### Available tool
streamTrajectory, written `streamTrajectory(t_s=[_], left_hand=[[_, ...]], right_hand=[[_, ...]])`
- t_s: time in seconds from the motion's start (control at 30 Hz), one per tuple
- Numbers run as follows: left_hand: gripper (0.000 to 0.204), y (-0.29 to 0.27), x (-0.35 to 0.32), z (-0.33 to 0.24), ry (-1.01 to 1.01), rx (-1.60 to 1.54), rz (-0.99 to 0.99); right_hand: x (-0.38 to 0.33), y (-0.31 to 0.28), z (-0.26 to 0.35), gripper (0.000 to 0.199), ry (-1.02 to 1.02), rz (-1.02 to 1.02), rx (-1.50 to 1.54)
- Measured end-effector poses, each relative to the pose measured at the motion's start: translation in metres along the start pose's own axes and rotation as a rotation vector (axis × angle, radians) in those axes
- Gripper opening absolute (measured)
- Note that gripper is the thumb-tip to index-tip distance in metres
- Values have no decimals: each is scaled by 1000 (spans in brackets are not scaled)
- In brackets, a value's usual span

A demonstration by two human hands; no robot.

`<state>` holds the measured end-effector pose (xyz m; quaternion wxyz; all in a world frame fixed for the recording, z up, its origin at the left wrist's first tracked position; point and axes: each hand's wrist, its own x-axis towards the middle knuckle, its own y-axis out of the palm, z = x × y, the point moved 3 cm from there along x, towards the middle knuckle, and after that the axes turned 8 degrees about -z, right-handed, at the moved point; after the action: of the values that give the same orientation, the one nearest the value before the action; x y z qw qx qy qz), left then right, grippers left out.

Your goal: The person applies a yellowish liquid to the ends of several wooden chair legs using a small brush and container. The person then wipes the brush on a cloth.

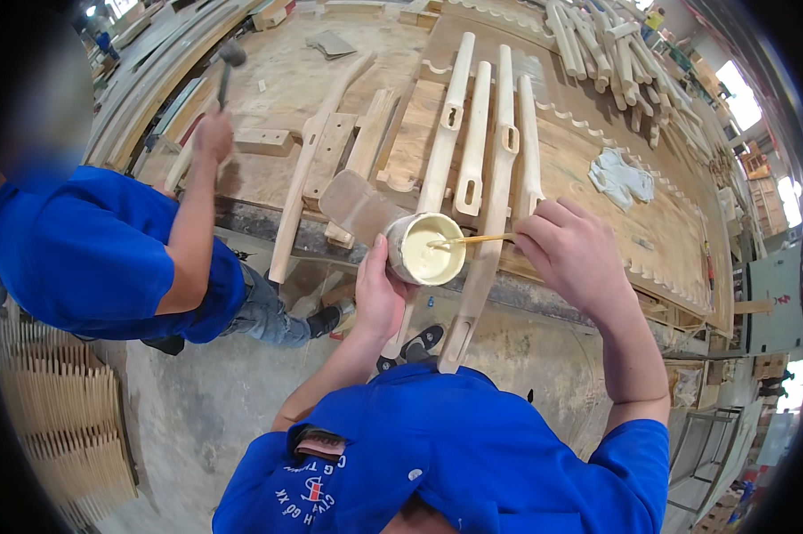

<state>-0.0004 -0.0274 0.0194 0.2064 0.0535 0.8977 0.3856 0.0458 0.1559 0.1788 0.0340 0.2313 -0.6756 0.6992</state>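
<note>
My left hand [382, 298] is closed around a round tub [401, 254] of pale cream, paint-like or glue-like liquid, tilted so its mouth faces me. A thin yellowish stick [488, 238] is pinched in the fingers of my right hand [566, 251], its far end dipping into the liquid; whether it carries bristles is hidden. Under and behind the tub lie several long pale wooden pieces [505, 107] with oval slots cut in them. One of these slotted pieces [472, 307] juts over the bench edge toward my body.
To my left, a co-worker in blue grips a hammer [232, 55] over the workbench [375, 44]. A crumpled white glove [620, 176] lies on the boards at right. Beyond is a pile of wooden poles [619, 53]. Curved wooden parts [317, 133] rest left of the tub.
</note>
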Motion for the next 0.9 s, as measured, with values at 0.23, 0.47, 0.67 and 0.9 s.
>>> streamTrajectory(t_s=[0.23, 0.47, 0.67, 0.9], left_hand=[[41, 5, -1, -1, 89, 50, 45], [42, 10, -3, -4, 74, 45, 45], [43, 13, -3, -7, -40, -50, 23], [41, 16, -2, -2, -77, -33, 4]], right_hand=[[5, 2, -2, 9, -62, 118, 55], [1, 16, -16, 12, 81, 244, 353], [-15, 20, -33, 12, 313, 210, 618], [-24, 9, -31, 11, 90, -70, 407]])
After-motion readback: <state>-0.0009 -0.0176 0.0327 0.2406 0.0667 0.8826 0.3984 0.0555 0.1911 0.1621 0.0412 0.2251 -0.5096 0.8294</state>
